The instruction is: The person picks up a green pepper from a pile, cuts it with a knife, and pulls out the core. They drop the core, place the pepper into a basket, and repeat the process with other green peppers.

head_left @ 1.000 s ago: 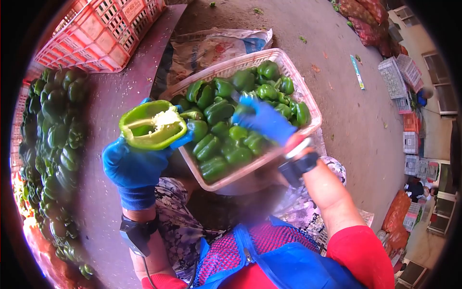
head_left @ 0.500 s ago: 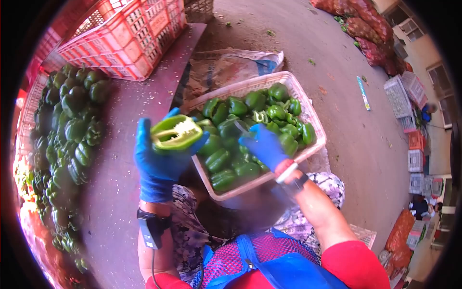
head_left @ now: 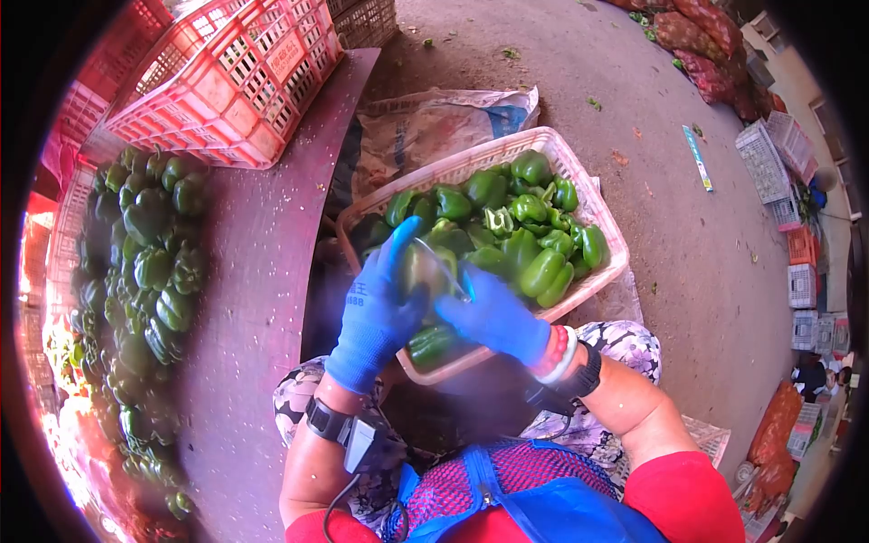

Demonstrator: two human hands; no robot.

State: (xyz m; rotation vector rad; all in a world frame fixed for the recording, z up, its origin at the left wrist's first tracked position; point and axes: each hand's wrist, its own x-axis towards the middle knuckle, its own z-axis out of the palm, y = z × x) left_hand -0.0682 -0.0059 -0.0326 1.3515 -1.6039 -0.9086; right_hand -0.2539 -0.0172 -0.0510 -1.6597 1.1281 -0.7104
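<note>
Both my hands wear blue gloves and meet over the near left part of a pale pink plastic crate of green bell peppers. My left hand is closed round a cut bell pepper, blurred and partly covered by the fingers. My right hand grips a small knife; its thin blade shows as a blurred streak against the pepper, and its handle is mostly hidden in the glove.
To the left, a heap of green peppers lies beside a dark red board. A pink slatted crate stands at the back left. Behind my crate lies a worn sack. Filled net sacks and stacked crates line the far right.
My left hand has moved right and down over the crate with the cut pepper, turning it from its open face. My right hand with the knife has come close to it.
</note>
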